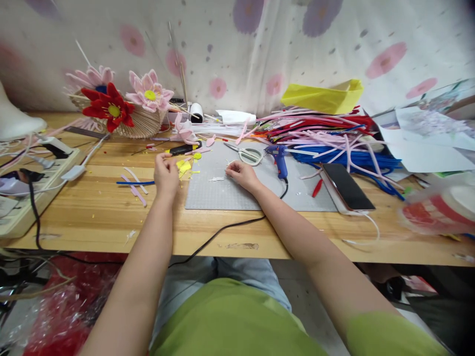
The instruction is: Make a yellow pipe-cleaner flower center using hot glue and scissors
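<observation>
My left hand [166, 175] is closed, fingers curled, beside yellow scraps [184, 167] and a black-and-yellow utility knife [182, 149]; anything inside it is hidden. My right hand [242, 175] pinches over the grey cutting mat [208, 198]; what its fingertips hold is too small to make out. Between the hands lies a small row of thin white sticks [216, 179]. Behind the right hand rest scissors [249, 156] with pale handles and a blue hot glue gun [278, 159]. Left of my left hand are short pink strips [136, 193] and a blue strip [134, 183].
Pipe-cleaner flowers [113, 110] stand at the back left near a power strip [55, 185]. Bundled pipe cleaners [334, 148] fill the back right. A phone [348, 187], a cup [440, 210] and papers [432, 138] lie right. The glue gun's black cord [222, 230] crosses the front.
</observation>
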`<action>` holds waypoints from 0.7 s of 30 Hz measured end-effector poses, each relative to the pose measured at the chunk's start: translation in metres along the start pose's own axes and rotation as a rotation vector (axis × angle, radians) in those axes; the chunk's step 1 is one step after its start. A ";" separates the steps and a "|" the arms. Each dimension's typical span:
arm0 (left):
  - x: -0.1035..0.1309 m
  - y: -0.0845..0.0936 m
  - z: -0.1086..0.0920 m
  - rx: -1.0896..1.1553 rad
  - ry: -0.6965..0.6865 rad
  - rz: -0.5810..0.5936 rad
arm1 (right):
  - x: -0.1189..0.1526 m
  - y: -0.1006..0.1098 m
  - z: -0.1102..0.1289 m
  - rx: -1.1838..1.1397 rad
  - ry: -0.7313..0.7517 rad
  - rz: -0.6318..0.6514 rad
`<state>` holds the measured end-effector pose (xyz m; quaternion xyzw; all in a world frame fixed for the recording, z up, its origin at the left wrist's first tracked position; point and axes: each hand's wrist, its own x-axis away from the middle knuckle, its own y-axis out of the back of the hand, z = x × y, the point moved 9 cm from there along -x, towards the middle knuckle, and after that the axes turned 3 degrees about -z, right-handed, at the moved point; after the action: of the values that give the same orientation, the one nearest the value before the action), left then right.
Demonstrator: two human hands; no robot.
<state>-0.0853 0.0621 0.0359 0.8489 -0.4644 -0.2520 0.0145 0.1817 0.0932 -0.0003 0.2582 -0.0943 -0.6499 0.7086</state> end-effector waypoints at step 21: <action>0.065 -0.083 -0.046 -0.297 -0.383 0.615 | 0.013 -0.015 0.031 0.269 0.226 0.106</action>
<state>0.0288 0.0483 0.0274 0.5963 -0.6498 -0.4544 0.1250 0.1563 0.0724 0.0158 0.4167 -0.1134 -0.5600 0.7071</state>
